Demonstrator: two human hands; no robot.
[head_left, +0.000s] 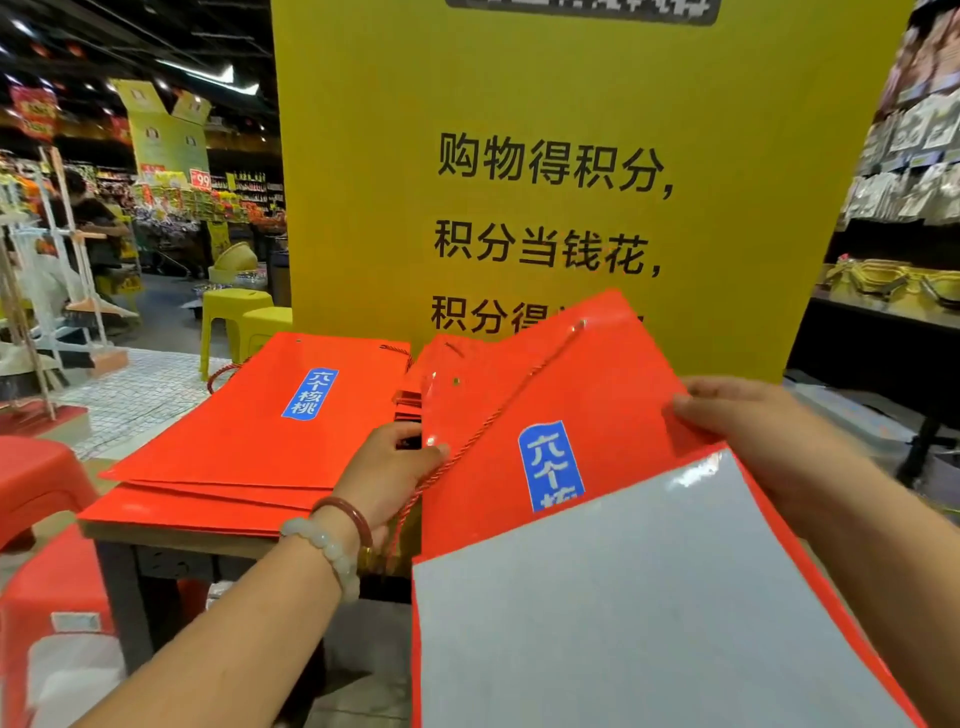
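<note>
While left hand (387, 467) and right hand (753, 421) grip it, the red bag (597, 395) shows a blue label (553, 465).

Bag stack (234, 441) on table (171, 538), left of held bag (613, 395); sign (519, 104) behind; stool (47, 587) seemingly beside table.

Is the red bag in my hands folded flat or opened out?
Folded flat: red bag forms one thin sheet between left hand and right hand, no sides spread.

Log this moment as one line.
left hand: grips red bag, left edge | right hand: pinches right edge | state: folded flat, tilted | stack of bags: on table
</note>
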